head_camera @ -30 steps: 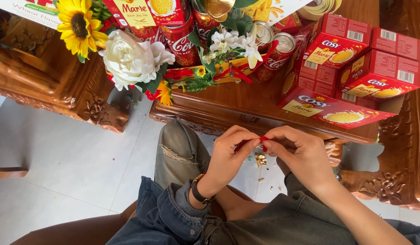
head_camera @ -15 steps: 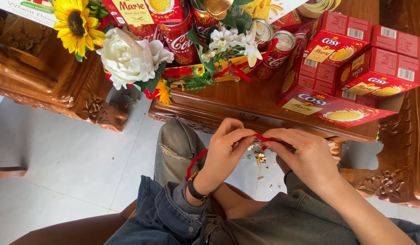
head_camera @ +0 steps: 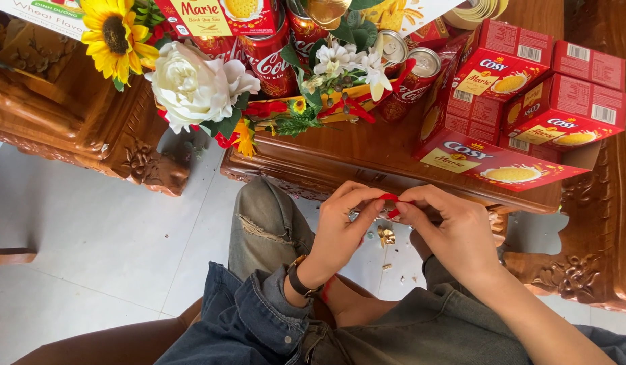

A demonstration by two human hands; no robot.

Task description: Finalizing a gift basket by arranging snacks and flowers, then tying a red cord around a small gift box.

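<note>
Two hands meet before the carved wooden table [head_camera: 367,159]: the left hand [head_camera: 340,226] and right hand [head_camera: 455,230] pinch a red ribbon [head_camera: 392,203] between closed fingertips. Since a half-second ago its loose tail has been drawn in, shortening toward 12 o'clock, apparently tightening

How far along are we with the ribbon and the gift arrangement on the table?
Done: flowers and red cans already stand arranged on the wooden table. In hand: the left hand and right hand pinch a red ribbon between their fingertips. Left: the red biscuit boxes lie loose, and the ribbon is not yet attached.
</note>
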